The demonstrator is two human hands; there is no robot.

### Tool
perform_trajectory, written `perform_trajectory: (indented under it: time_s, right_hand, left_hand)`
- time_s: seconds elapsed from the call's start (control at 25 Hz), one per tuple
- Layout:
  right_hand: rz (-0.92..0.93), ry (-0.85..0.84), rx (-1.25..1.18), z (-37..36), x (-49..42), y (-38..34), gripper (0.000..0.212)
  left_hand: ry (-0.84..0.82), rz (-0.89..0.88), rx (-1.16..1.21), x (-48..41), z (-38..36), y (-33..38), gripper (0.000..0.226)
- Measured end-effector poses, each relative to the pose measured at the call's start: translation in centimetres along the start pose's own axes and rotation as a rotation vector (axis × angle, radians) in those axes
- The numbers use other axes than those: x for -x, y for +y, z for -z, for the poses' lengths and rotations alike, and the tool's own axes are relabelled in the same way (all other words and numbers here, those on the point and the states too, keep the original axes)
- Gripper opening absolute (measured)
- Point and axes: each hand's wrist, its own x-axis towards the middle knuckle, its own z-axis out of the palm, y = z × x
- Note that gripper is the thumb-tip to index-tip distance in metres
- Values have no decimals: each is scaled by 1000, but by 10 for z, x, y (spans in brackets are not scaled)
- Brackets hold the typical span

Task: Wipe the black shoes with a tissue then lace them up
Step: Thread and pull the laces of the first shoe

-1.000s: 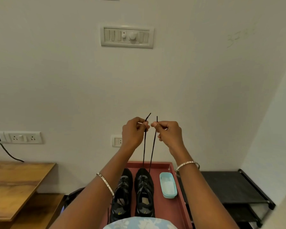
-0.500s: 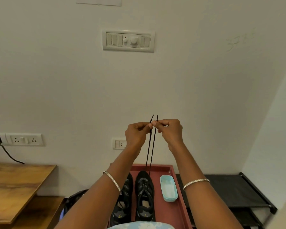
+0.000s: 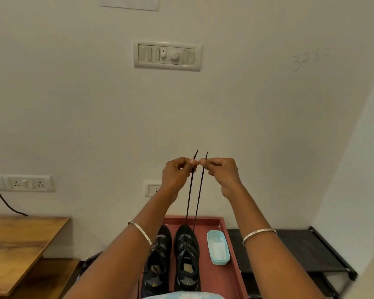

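Hardly anything has shifted in the last second: both hands stay lifted in front of the wall (image 3: 95, 126), with the two lace tips a touch further apart than half a second ago. The left hand (image 3: 176, 175) and right hand (image 3: 221, 176) each hold a pinching grip on one end of the black lace (image 3: 190, 197), thumb against forefinger, the short tips poking up above the fingers. With the ends held high and side by side, the person appears to be matching them for length and drawing out slack before crossing or tying.

Both strands run taut and almost upright, leaning slightly right toward the top. They rise from the front eyelets of one of the black shoes (image 3: 187, 255), the one nearer the pale blue box (image 3: 218, 247). Its partner sits just beside it, partly hidden behind the left forearm.

The pair rests on a red tray (image 3: 207, 277), long axes parallel, toes pointing away from the person toward the wall, heels nearest the camera. No tissue is in view, so the wiping step looks finished. A wooden desk (image 3: 20, 244) stands to the left and a black rack (image 3: 300, 251) to the right.
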Motion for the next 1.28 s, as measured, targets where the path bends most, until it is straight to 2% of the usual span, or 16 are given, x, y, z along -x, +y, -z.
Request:
perform_trajectory:
  time_s: [0.08,0.16,0.24,0.32,0.52,0.64,0.76,0.84,0.92,1.0,1.12,1.28]
  right_hand:
    - [-80,-62,-172,0,5,5,17]
    - [-178,-136,-351,-1,11,10,22]
    - [-240,-173,-478,-1,15,14,27]
    - [-249,-197,-505,0,17,15,27]
    - [-191,-223,-413,5,19,9,23]
    - [-175,-187,-331,4,19,10,31]
    - [-224,-110,-279,-2,18,11,27]
    - [-299,-66,-200,-2,16,10,20]
    - [-339,-56,-100,-3,14,11,18]
    - [-296,-35,-60,-3,13,14,24]
    - [-130,-58,-55,0,21,17,39]
    - [118,-171,320,2,36,23,23]
  left_hand:
    - [-201,46,149,0,8,3,22]
    - [-303,130,254,1,11,4,25]
    - [-279,235,374,1,10,4,24]
    - [-251,323,468,0,9,4,25]
    - [-220,328,411,-1,8,8,18]
    - [-116,103,168,-1,3,9,13]
    - [-20,-331,-314,-3,-3,3,7]
    - [-59,-672,-707,-4,-4,-3,4]
    - [-154,-913,-1066,-6,-1,-8,13]
    - [-220,-920,-1222,-7,0,-7,24]
    - [-225,-722,-1199,-13,5,7,10]
    - [-177,-416,-1104,-24,15,12,8]
